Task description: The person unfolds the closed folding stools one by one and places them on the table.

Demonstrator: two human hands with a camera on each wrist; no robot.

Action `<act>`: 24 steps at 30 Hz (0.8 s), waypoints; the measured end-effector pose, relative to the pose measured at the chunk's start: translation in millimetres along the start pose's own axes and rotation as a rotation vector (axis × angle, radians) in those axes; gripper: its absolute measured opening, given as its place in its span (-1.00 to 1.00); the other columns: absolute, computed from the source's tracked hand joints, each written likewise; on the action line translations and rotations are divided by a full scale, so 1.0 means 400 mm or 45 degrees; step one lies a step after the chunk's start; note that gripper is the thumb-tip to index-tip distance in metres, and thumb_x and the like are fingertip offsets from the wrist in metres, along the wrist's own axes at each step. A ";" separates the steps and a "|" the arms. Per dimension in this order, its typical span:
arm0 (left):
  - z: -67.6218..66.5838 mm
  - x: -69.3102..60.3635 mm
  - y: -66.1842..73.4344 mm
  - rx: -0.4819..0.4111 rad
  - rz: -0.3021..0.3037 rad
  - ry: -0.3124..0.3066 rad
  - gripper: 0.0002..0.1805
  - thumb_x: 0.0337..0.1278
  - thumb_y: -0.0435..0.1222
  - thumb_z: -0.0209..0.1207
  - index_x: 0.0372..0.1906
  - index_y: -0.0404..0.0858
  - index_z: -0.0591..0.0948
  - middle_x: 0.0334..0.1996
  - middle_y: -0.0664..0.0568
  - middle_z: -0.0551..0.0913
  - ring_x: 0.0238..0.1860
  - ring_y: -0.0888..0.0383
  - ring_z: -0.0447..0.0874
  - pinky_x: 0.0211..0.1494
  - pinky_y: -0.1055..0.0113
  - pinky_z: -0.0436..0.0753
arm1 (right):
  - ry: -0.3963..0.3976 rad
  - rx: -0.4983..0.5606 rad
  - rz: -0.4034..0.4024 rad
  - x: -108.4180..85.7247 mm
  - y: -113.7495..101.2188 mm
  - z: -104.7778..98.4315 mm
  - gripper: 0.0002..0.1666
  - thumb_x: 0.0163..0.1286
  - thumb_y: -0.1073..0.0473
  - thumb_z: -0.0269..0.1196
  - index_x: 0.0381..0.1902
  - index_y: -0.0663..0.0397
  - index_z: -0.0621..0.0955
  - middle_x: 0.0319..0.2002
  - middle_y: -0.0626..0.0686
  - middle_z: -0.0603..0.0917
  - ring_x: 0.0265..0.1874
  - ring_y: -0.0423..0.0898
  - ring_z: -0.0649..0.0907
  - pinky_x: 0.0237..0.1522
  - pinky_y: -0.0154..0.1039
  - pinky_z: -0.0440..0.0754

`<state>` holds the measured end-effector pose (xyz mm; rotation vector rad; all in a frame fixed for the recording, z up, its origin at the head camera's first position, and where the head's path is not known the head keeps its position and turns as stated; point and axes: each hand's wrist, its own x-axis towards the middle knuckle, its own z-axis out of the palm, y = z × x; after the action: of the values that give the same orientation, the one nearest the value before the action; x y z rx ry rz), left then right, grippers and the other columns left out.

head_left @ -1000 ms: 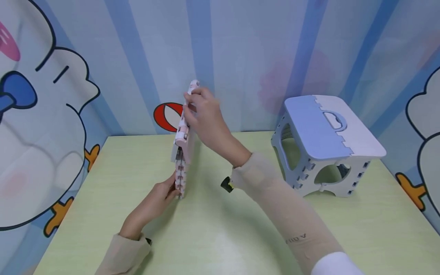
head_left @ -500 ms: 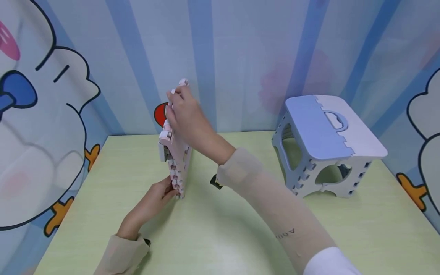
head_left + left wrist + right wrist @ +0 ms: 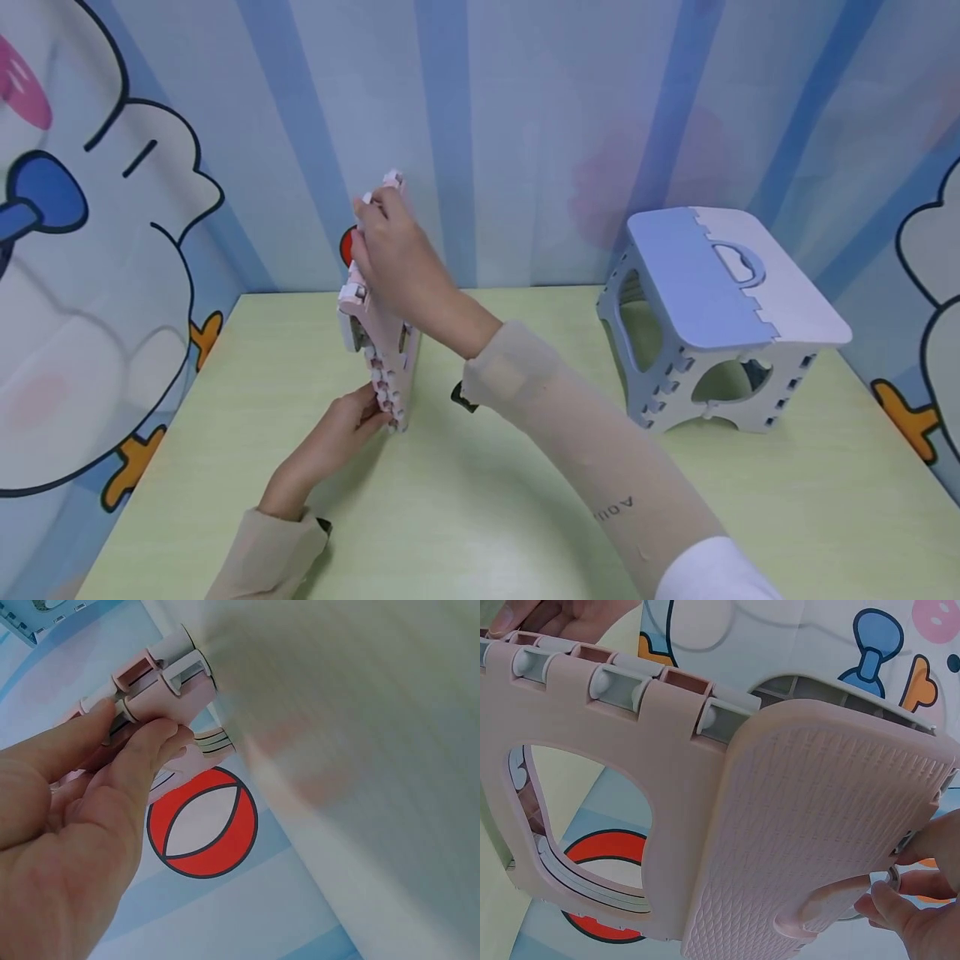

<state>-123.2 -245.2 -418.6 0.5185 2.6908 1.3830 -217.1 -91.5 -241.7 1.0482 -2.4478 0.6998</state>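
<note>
A pink and white folding stool [image 3: 386, 337], mostly folded, stands on edge at the centre-left of the table. My left hand [image 3: 337, 437] pinches its hinged leg edge low at the near end; in the left wrist view, thumb and fingers [image 3: 154, 742] hold the interlocking hinges [image 3: 172, 682]. My right hand [image 3: 401, 258] grips the upper part. The right wrist view shows the right hand's fingers [image 3: 904, 907] at the handle opening of the textured pink seat panel [image 3: 817, 802]. That panel slants away from the leg panel [image 3: 679, 810]. In the head view the right hand hides part of the top.
A blue and white folding stool [image 3: 693, 283] stands unfolded on the right of the pale green table [image 3: 480, 500]. A wall sheet [image 3: 525, 150] with cartoon prints rises directly behind the table.
My right hand has moved left, swinging the stool's upper part left, and more of its pink side shows. The left hand keeps its hold at the lower near end.
</note>
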 end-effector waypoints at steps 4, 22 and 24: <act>-0.001 -0.001 -0.002 -0.018 -0.005 0.003 -0.63 0.43 -0.52 0.04 0.25 -0.57 0.40 0.09 -0.36 0.60 0.09 -0.17 0.64 0.08 0.14 0.66 | 0.000 0.028 -0.007 0.001 -0.004 0.002 -0.48 0.59 0.22 0.00 0.40 0.35 0.37 0.24 0.23 0.42 0.11 -0.08 0.52 0.06 -0.52 0.53; -0.032 0.008 0.032 -0.019 -0.086 0.097 -0.42 0.36 -0.47 0.17 0.39 -0.54 0.29 0.18 -0.39 0.53 0.17 -0.23 0.58 0.14 0.09 0.62 | 0.127 0.258 -0.049 -0.011 0.010 0.010 -0.49 0.52 0.29 0.07 0.35 0.42 0.40 0.22 0.26 0.43 0.09 -0.01 0.54 -0.06 -0.47 0.55; -0.037 0.008 0.032 -0.044 -0.063 0.106 -0.37 0.35 -0.46 0.18 0.42 -0.54 0.25 0.24 -0.40 0.48 0.24 -0.25 0.50 0.21 0.05 0.56 | 0.144 0.272 -0.053 -0.013 0.011 0.013 -0.49 0.51 0.30 0.08 0.34 0.42 0.42 0.21 0.25 0.45 0.09 0.00 0.54 -0.06 -0.48 0.55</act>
<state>-126.1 -248.9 -399.3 0.3980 2.7180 1.4672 -217.9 -89.0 -250.0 1.1019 -2.2866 0.9956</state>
